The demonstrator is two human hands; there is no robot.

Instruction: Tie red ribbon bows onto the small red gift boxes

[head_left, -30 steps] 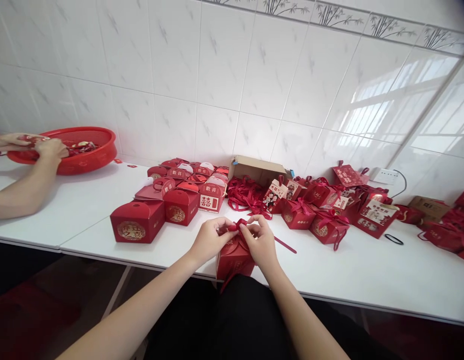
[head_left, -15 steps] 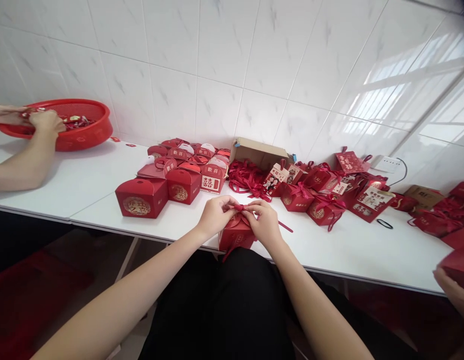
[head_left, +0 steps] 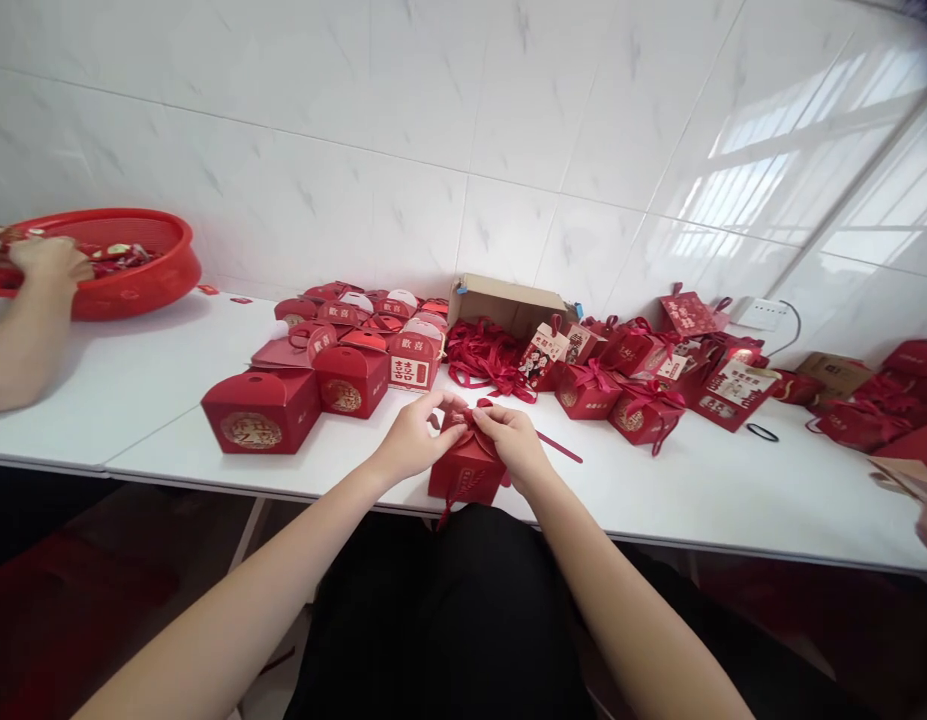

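Note:
A red gift box point(head_left: 469, 472) stands at the table's front edge, just above my knees. Over its top, my left hand point(head_left: 420, 432) pinches the red ribbon from the left side. From the right, my right hand point(head_left: 510, 437) has thumb and forefinger closed on the same ribbon point(head_left: 483, 404). The fingers partly hide the knot or loop between them. One ribbon tail point(head_left: 559, 446) lies on the table to the right, and another hangs down the box's front.
Red boxes without ribbons point(head_left: 262, 412) cluster at left; ribboned boxes point(head_left: 647, 413) sit at right. A cardboard carton point(head_left: 508, 292) spills loose ribbons point(head_left: 487, 352). Another person's hand point(head_left: 54, 262) is in a red basket point(head_left: 179, 268). A black ring point(head_left: 762, 432) lies right.
My hands have spread slightly apart at the ribbon over the box. The view has shifted a little to the right. At the far right, another person's hand and box have moved.

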